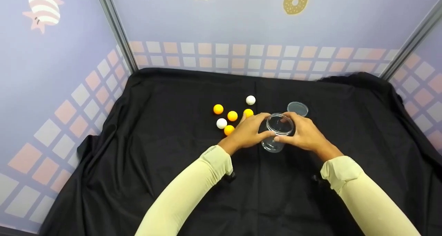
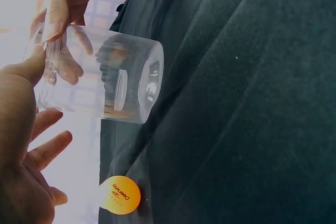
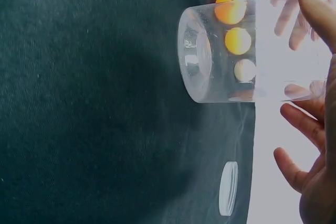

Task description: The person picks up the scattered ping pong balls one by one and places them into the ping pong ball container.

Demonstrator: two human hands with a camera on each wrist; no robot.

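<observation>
Between my two hands is a clear plastic jar point(image 1: 272, 146), upright and without a lid; no contents show through its wall. My left hand point(image 1: 246, 131) grips it near the rim from the left, thumb on the near side. From the right, my right hand point(image 1: 304, 133) holds the same rim, its thumb close to the other one. Both wrist views show the jar's round base point(image 3: 195, 53) low over the dark cloth; whether it touches the cloth I cannot tell. A clear round lid point(image 1: 297, 109) lies behind the right hand.
Left of the jar lie several orange table tennis balls point(image 1: 218, 109) and two white balls point(image 1: 250, 100), some close to my left hand. Black cloth point(image 1: 179, 101) with loose folds covers the table. Patterned panels point(image 1: 221, 21) stand at the back and sides.
</observation>
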